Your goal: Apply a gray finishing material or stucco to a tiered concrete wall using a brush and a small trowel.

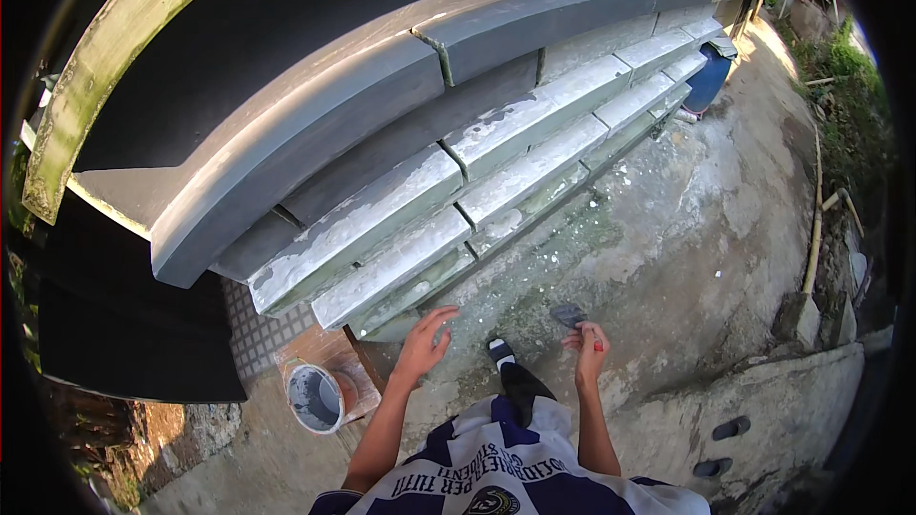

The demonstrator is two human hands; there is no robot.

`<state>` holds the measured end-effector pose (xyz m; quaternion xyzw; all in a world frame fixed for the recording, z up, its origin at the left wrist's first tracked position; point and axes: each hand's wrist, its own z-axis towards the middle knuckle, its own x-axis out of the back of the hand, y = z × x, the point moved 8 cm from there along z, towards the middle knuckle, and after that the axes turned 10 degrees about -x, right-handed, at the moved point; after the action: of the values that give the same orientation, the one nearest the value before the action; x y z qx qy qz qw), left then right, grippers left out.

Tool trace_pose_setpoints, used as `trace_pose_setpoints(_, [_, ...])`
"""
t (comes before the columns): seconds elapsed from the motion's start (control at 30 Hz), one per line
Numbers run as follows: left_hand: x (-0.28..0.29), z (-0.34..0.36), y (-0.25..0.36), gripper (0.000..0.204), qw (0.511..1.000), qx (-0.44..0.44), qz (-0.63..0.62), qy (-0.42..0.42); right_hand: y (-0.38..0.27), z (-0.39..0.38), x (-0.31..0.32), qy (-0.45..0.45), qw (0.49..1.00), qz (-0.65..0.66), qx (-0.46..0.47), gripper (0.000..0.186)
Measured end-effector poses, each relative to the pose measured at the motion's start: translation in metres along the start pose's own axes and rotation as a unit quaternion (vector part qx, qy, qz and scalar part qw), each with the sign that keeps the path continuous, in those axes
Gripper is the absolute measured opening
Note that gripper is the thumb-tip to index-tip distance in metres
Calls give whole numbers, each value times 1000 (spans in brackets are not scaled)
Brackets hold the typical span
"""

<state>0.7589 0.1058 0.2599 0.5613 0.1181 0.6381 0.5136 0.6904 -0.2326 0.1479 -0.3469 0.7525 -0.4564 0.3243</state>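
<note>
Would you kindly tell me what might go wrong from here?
The bucket of grey material stands near the left hand, so a careless sweep of that arm might tip it. The right hand seems to hold the scraper by its red handle with just the fingers, so it could slip. Pale specks litter the concrete ground ahead of the foot; if loose, they might make footing slippery.
</note>
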Motion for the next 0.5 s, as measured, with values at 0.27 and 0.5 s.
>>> trace_pose_setpoints(0.27, [-80, -164, -102, 36, 954, 276, -79, -81, -174, 75, -194, -188, 968, 90, 143, 25])
trace_pose_setpoints(0.5, [-105, -387, -110, 30, 771, 532, -153, 314, -226, 142, -336, -245, 953, 60, 167, 20])
